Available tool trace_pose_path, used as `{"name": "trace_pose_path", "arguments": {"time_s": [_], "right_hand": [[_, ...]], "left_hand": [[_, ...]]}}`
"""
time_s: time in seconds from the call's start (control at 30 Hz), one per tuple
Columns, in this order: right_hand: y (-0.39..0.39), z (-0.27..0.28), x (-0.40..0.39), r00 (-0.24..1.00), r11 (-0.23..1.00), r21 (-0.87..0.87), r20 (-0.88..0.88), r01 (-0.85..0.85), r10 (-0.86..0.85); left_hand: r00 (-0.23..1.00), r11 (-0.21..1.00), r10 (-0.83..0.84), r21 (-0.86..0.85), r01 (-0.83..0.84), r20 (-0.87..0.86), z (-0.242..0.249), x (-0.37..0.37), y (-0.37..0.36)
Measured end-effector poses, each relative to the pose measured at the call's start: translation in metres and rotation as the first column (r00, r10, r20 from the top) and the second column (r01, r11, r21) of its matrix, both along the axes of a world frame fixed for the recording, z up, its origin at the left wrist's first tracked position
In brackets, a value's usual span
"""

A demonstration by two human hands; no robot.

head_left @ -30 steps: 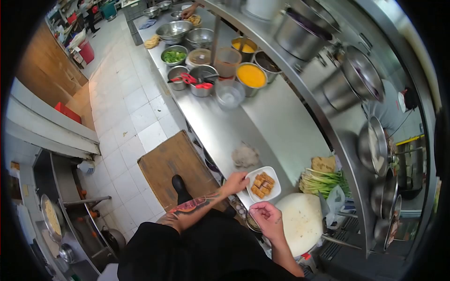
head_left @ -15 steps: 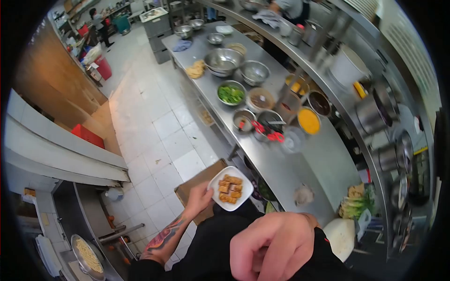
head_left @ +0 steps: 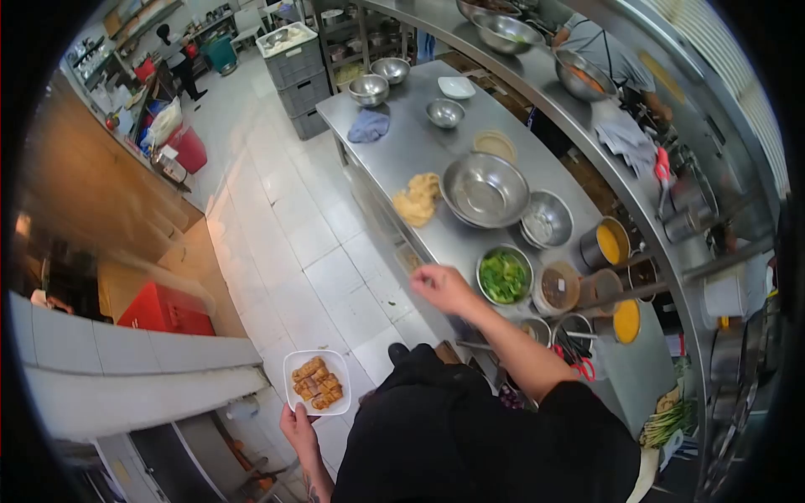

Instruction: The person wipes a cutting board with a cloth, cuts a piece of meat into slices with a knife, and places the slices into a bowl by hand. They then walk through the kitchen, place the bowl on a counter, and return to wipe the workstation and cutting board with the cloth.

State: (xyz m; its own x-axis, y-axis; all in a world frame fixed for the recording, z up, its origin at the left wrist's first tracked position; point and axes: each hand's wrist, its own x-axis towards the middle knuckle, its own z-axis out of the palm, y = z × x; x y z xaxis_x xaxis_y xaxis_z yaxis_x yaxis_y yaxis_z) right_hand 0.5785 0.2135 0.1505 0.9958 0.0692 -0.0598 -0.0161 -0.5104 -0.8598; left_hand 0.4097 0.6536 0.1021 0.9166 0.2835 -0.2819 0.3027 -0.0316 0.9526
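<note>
While my left grip (head_left: 302, 415) holds one dish (head_left: 338, 360) of browned pieces (head_left: 317, 384) over the floor (head_left: 302, 235), my half-open right grip (head_left: 422, 282) hovers near one bowl (head_left: 480, 287) of greens (head_left: 505, 276), two yellow-filled pots (head_left: 593, 249) beyond.

The bowl (head_left: 315, 383) is white and it bears pieces of food (head_left: 317, 384) of golden-brown colour. The leaves (head_left: 504, 276) are bright green, one cloth (head_left: 368, 127) is blue-grey, and the other cloth (head_left: 417, 199) is pale yellow. The box (head_left: 168, 310) is red, and the floor tiles (head_left: 289, 226) are whitish with darker lines in a grid pattern.
</note>
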Motion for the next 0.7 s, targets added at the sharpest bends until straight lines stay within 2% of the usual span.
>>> {"name": "trace_pose_path", "arguments": {"time_s": [0.03, 0.07, 0.13, 0.2, 0.23, 0.27, 0.3, 0.33, 0.4, 0.43, 0.53, 0.57, 0.6, 0.63, 0.7], "right_hand": [[-0.002, -0.011, 0.045, 0.996, 0.982, -0.184, 0.086, 0.053, -0.037], [-0.003, -0.014, 0.086, 0.983, 0.926, -0.358, 0.173, 0.118, -0.058], [0.001, -0.001, 0.158, 0.967, 0.805, -0.540, 0.202, 0.244, -0.157], [-0.033, -0.066, 0.252, 0.840, 0.722, -0.488, 0.485, 0.491, -0.244], [-0.057, -0.086, 0.306, 0.811, 0.781, -0.239, 0.278, 0.577, -0.514], [-0.082, -0.095, 0.355, 0.729, 0.729, 0.006, -0.007, 0.684, -0.684], [-0.112, -0.097, 0.391, 0.612, 0.567, 0.237, -0.228, 0.789, -0.757], [-0.140, -0.099, 0.414, 0.497, 0.325, 0.405, -0.457, 0.855, -0.738], [-0.173, -0.099, 0.446, 0.246, -0.004, 0.445, -0.502, 0.895, -0.829], [-0.198, -0.120, 0.459, 0.191, -0.078, 0.467, -0.501, 0.881, -0.844], [-0.233, -0.139, 0.471, 0.031, -0.148, 0.406, -0.402, 0.902, -0.915], [-0.254, -0.163, 0.473, 0.040, -0.127, 0.451, -0.342, 0.884, -0.939], [-0.252, -0.150, 0.476, 0.031, -0.155, 0.438, -0.389, 0.885, -0.921], [-0.249, -0.144, 0.474, 0.059, -0.123, 0.437, -0.379, 0.891, -0.924], [-0.239, -0.121, 0.483, -0.090, -0.240, 0.275, -0.465, 0.931, -0.881]], "left_hand": [[0.998, 0.998, 0.064, -0.027, -0.063, 0.011, 0.000, 0.023, 0.007], [0.998, 0.998, 0.055, -0.029, -0.055, 0.011, 0.004, 0.047, 0.014], [0.991, 0.991, 0.132, -0.032, -0.132, -0.007, 0.005, 0.095, 0.024], [0.987, 0.986, 0.158, -0.054, -0.157, 0.016, -0.006, 0.145, 0.043], [0.980, 0.978, 0.197, -0.072, -0.194, 0.032, -0.014, 0.171, 0.053], [0.982, 0.977, 0.186, -0.110, -0.181, 0.040, -0.021, 0.200, 0.064], [0.985, 0.979, 0.173, -0.118, -0.168, 0.031, -0.023, 0.229, 0.073], [0.987, 0.983, 0.157, -0.101, -0.154, 0.021, -0.022, 0.257, 0.081], [0.994, 0.991, 0.108, -0.085, -0.106, 0.023, -0.027, 0.320, 0.101], [0.995, 0.992, 0.095, -0.091, -0.092, 0.022, -0.028, 0.354, 0.112], [0.999, 0.997, 0.006, -0.071, -0.003, 0.050, -0.018, 0.458, 0.133], [0.999, 0.997, 0.002, -0.072, 0.002, 0.048, -0.022, 0.493, 0.147], [0.997, 0.997, -0.045, -0.064, 0.048, 0.055, -0.029, 0.530, 0.165], [0.994, 0.994, -0.095, -0.057, 0.099, 0.059, -0.026, 0.566, 0.176], [0.991, 0.989, -0.130, -0.070, 0.132, 0.034, -0.023, 0.637, 0.197]]}}
